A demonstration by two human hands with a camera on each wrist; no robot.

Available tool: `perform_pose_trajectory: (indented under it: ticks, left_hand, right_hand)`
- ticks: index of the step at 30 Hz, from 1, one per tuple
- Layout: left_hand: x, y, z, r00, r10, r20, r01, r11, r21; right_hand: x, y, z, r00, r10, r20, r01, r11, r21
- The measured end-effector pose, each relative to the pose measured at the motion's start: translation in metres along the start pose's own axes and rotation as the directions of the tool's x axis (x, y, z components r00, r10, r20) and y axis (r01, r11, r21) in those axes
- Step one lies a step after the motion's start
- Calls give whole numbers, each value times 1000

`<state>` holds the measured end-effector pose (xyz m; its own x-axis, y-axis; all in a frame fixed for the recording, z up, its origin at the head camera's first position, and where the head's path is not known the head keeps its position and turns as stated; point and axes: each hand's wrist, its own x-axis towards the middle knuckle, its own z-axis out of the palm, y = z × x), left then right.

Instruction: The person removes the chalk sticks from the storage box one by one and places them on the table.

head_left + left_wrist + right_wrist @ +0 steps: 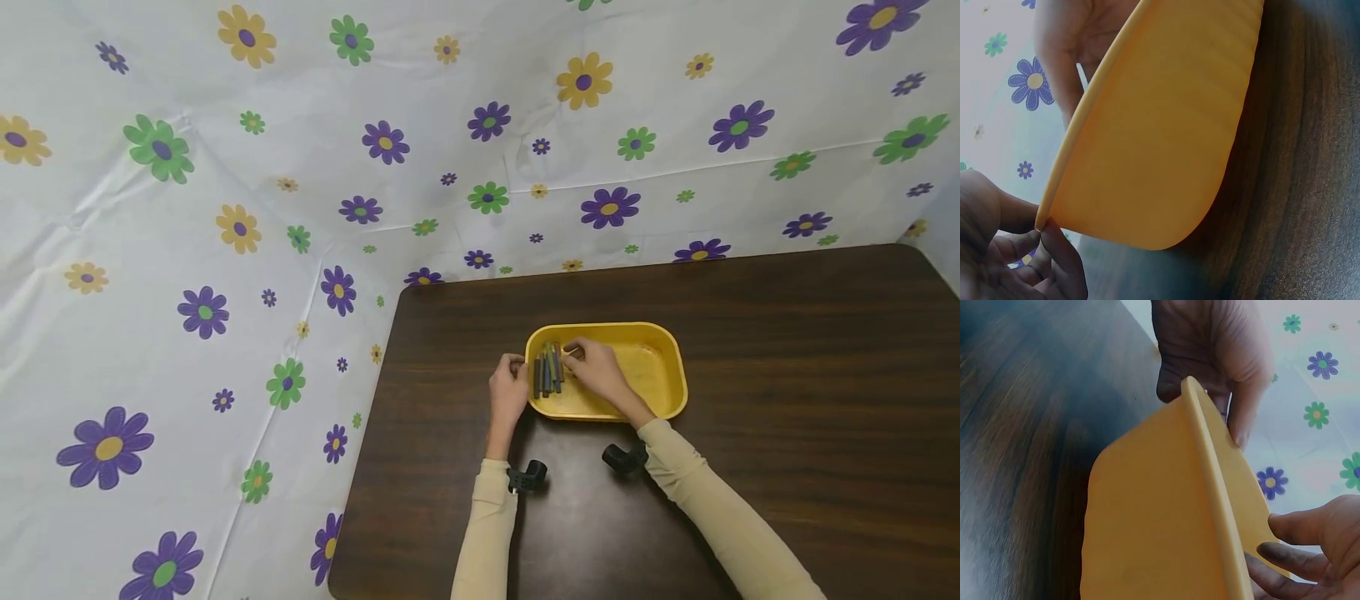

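A flowered sheet [420, 100] hangs beyond the back edge of the brown table [787, 350]. A yellow tray [652, 367] sits in from that edge, nearer the table's back left corner than its back right. The left hand [507, 392] has the tray's left rim clamped between thumb and finger. The right hand [597, 368] is inside the tray, thumb and fingertips apart; contact with the sticks [547, 379] cannot be confirmed. These slim pieces, dark grey, green and brown, lie side by side along the tray's left end.

Floral sheeting [427, 108] behind brown table [795, 375]
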<state>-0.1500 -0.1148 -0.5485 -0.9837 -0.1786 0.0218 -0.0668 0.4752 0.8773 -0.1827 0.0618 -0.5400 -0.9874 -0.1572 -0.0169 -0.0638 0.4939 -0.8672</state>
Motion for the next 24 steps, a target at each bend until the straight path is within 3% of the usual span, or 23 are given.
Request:
perform_pose_trajectory:
  ticks: [7, 24]
  left_hand:
    - [2, -1, -2, 999, -1, 35, 1, 1000, -21]
    - [3, -5, -3, 996, -53, 70, 57, 997, -57]
  right_hand:
    - [10, -5, 9, 998, 48, 29, -49, 998, 26]
    - [15, 0, 25, 998, 57, 34, -57, 998, 15]
